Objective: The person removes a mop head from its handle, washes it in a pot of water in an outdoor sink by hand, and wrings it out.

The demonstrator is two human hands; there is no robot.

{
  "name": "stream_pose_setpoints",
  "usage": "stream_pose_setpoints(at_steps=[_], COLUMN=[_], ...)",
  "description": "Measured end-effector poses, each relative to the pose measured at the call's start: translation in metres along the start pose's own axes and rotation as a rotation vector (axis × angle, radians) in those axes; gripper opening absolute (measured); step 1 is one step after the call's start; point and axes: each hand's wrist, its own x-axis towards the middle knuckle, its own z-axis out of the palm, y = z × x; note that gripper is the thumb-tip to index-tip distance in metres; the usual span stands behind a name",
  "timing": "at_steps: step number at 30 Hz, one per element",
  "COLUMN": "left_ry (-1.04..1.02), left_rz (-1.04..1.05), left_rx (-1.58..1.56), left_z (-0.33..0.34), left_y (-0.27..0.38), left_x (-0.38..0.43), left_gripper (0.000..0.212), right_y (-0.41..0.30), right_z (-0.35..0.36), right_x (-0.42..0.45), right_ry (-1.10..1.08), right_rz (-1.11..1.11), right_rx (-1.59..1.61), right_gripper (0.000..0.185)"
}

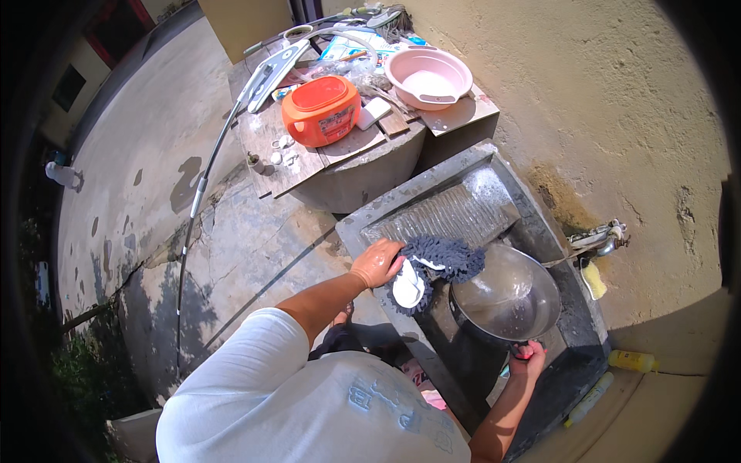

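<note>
My left hand [377,263] grips the end of a grey chenille mop cover with a white backing [443,258], which droops over the near wall of the concrete sink and reaches the pot's rim. My right hand [529,357] is closed on the handle of a wide steel pot [509,289]. The pot is tilted inside the sink and holds some cloudy water. Beyond it lies the ribbed washboard slope [443,214] of the concrete sink [399,188], with suds at its upper end.
An orange plastic container [321,113], a pink basin [428,78] and a flat mop head [278,75] with a long pole stand on boards beyond the sink. A tap [611,242] juts from the wall, a yellow sponge [593,280] below it. Bottles lie by the sink's right side.
</note>
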Motion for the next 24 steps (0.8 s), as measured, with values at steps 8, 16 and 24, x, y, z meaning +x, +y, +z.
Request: stream_pose_setpoints(at_steps=[8, 16, 24], left_ry=[-0.074, -0.009, -0.047], left_rz=[-0.018, 0.02, -0.004], left_rx=[-0.086, -0.105, -0.113], left_z=[-0.003, 0.002, -0.01], left_y=[0.0, -0.002, 0.003], left_x=[-0.009, -0.009, -0.012], left_gripper=[0.03, 0.029, 0.029], right_y=[0.021, 0.096, 0.093], right_z=[0.039, 0.109, 0.093], right_x=[-0.001, -0.011, -0.022], right_ry=[-0.274, -0.271, -0.173], right_rz=[0.088, 0.066, -0.011], right_rx=[-0.167, -0.412, -0.419], right_gripper=[0.021, 0.02, 0.024])
